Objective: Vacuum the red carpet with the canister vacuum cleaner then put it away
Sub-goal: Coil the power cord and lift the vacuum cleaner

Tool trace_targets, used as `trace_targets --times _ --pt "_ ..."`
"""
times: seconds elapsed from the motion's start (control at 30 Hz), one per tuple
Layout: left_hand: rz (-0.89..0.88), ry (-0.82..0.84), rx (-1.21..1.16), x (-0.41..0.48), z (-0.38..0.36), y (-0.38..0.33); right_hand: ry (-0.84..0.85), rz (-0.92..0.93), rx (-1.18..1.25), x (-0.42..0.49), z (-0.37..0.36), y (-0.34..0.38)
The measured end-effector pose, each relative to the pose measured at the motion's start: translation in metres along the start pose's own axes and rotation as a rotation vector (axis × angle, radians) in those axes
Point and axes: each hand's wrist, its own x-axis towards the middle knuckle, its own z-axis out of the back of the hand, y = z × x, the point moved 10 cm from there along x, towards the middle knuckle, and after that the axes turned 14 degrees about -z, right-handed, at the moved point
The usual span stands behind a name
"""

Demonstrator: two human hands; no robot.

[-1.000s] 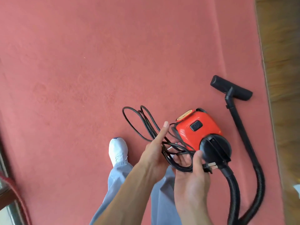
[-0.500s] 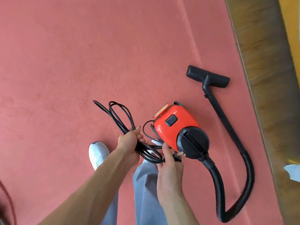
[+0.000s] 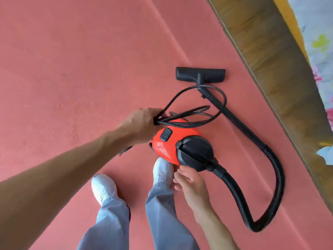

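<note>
The red canister vacuum (image 3: 180, 136) with its black front cap lies on the red carpet (image 3: 90, 51) just ahead of my feet. My left hand (image 3: 142, 121) grips a bundle of coiled black power cord (image 3: 224, 98), whose loops hang over the canister's top. My right hand (image 3: 189, 183) sits low beside the canister's black cap with its fingers loosely bent and nothing visible in them. The ribbed black hose (image 3: 277, 177) curves right from the cap to the wand (image 3: 239, 121), which ends in the floor nozzle (image 3: 200, 73) lying flat on the carpet.
A strip of wooden floor (image 3: 270, 51) borders the carpet on the right, with floral bedding (image 3: 317, 33) beyond it. A white scrap (image 3: 324, 156) lies at the right edge. My two white shoes (image 3: 104, 188) stand on the carpet below the canister.
My left hand swung the coiled cord from the canister's left to over its top. My right hand let go of the plug and dropped beside the canister. The view tilted and moved closer.
</note>
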Motion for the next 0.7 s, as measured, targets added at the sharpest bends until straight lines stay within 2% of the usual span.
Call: trace_targets --times 0.1,0.17,0.23,0.37,0.53,0.6,0.7 --pt "-0.139 0.078 0.013 0.016 0.006 -0.039 0.001 0.202 -0.216 0.003 -0.018 0.031" --pt "-0.170 0.070 -0.160 0.025 0.015 -0.055 -0.026 0.321 -0.234 0.007 -0.038 0.060" --pt "-0.176 0.079 -0.418 0.029 0.023 -0.067 -0.019 0.389 -0.147 0.010 -0.060 0.093" --pt "-0.165 0.136 -0.723 0.037 0.037 -0.083 0.057 0.351 -0.032 0.034 -0.104 0.137" --pt "-0.145 0.075 -0.938 0.050 0.075 -0.071 0.147 0.225 -0.050 0.047 -0.128 0.119" --pt "-0.094 0.009 -0.951 0.056 0.087 -0.053 0.091 0.232 -0.010 0.047 -0.119 0.108" --pt "-0.034 0.008 -0.620 0.059 0.084 -0.024 -0.071 0.215 0.169 0.049 -0.082 0.090"
